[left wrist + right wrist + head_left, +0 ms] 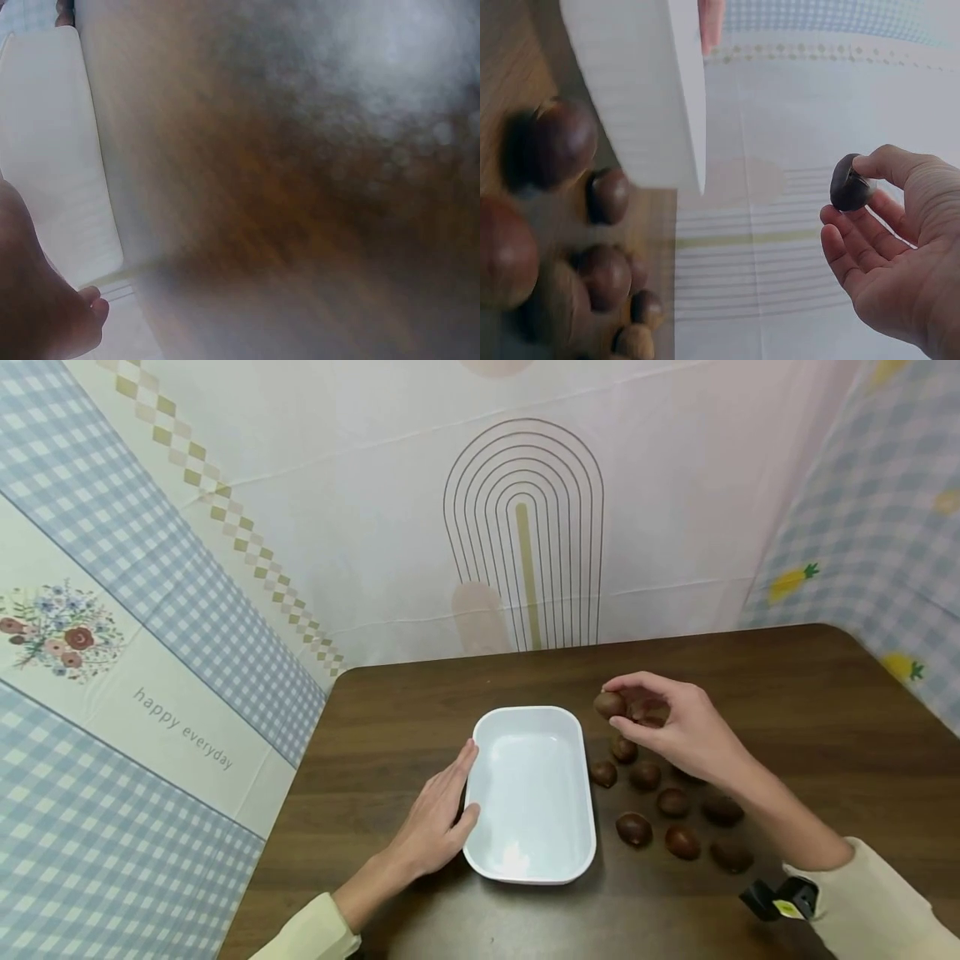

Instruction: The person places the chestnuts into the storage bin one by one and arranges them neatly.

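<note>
A white rectangular dish (530, 802) with rounded corners stands on the dark wooden table, its inside bare. My left hand (435, 818) rests against the dish's left side, fingers extended along the rim and thumb near the edge. Above the table, to the right of the dish's far corner, my right hand (675, 718) pinches a brown chestnut (611, 704) between thumb and fingers. In the right wrist view the same chestnut (849, 184) shows dark and glossy at the fingertips. Several other chestnuts (673, 802) lie on the table right of the dish, partly below the right hand and forearm.
The brown table (405, 718) ends at a back edge against a patterned cloth (390, 527). Checked cloth hangs at both sides. A black device (780, 898) is strapped at the right wrist. Much of the left wrist view is blurred tabletop (262, 187).
</note>
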Action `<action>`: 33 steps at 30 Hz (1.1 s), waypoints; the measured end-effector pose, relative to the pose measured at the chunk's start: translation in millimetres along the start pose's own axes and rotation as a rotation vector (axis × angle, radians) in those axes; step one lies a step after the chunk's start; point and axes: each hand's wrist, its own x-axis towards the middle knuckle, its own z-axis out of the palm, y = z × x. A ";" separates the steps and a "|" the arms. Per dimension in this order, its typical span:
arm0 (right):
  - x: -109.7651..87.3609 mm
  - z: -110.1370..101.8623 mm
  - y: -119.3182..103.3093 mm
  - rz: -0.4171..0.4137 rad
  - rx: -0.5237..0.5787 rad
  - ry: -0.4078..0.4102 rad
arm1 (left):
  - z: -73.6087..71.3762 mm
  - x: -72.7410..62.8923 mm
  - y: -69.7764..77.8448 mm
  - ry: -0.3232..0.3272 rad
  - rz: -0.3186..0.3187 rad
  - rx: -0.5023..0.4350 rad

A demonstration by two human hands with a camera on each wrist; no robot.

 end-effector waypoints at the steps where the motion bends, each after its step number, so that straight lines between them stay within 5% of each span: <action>1: 1.8 2.6 -1.7 0.001 0.010 -0.004 | -0.3 0.0 0.0 0.000 0.000 0.000; 20: 11.6 64.7 -4.8 -0.024 0.142 -0.144 | -1.8 0.6 -0.9 -0.016 -0.014 -0.001; 33: 7.6 117.5 -8.2 -0.076 0.184 -0.385 | -2.2 0.7 -1.1 -0.014 -0.017 0.000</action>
